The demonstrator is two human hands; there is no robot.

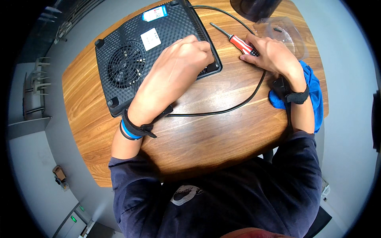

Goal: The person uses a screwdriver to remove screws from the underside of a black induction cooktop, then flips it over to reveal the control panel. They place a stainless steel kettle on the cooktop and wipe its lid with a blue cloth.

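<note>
A flat black appliance (158,32), probably an induction cooktop, lies with its underside up on the wooden table, showing a round fan grille (127,64), corner feet and two stuck-on labels. My left hand (184,57) rests over its right part, fingers curled inward; whatever they pinch, if anything, is hidden beneath them. To the right, my right hand (272,53) grips a screwdriver (240,43) by its red-and-white handle. The metal shaft points up and left, apart from the appliance.
A black cord (230,112) loops over the table (198,146) and passes by my right hand. Beyond that hand sits a clear plastic tray (299,37) with a small dark piece in it. A dark round container (256,7) stands at the far edge. A blue cloth (315,93) lies under my right wrist.
</note>
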